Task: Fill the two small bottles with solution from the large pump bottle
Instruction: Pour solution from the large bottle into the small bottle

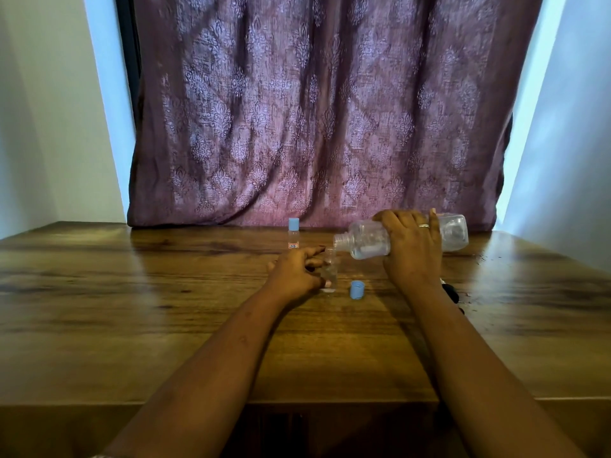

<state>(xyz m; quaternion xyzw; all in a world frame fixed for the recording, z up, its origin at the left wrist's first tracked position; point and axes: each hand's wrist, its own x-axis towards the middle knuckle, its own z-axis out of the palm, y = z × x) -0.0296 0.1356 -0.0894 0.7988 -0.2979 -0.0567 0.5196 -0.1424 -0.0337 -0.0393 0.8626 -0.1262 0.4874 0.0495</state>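
My right hand [413,249] grips the large clear bottle [367,241], tipped on its side with its uncapped neck pointing left. The neck sits right over the mouth of a small clear bottle [330,271], which stands upright on the wooden table [165,292]. My left hand [297,271] holds this small bottle from the left. Its blue cap [357,289] lies on the table just to the right. A second small bottle [293,238] with a blue cap and a label stands farther back, closed.
A dark object [451,292], partly hidden behind my right forearm, lies on the table, with small drops of liquid near it. A purple patterned curtain [314,110] hangs behind the table's far edge.
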